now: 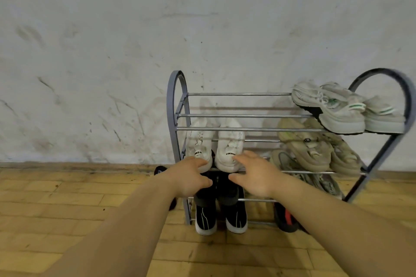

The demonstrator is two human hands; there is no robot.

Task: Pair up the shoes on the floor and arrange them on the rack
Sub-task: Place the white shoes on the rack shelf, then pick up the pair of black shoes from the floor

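A grey metal shoe rack (238, 129) stands against the wall. A white pair (229, 141) sits on its middle shelf at the left, heels toward me. My left hand (191, 177) touches the heel of the left white shoe with spread fingers. My right hand (254, 175) hovers at the heel of the right white shoe, fingers apart, holding nothing. Below them a black pair with white soles (221, 218) rests on the bottom shelf. A grey-white pair with green stripes (344, 110) lies on the top shelf at the right. A beige pair (315, 148) occupies the middle shelf on the right.
A dark shoe with a red patch (286, 218) sits low at the rack's right, partly behind my right arm. Another dark shoe (161, 171) shows on the floor left of the rack. A grey patterned shoe (324, 183) lies on the lower right. Yellow brick floor spreads left and in front.
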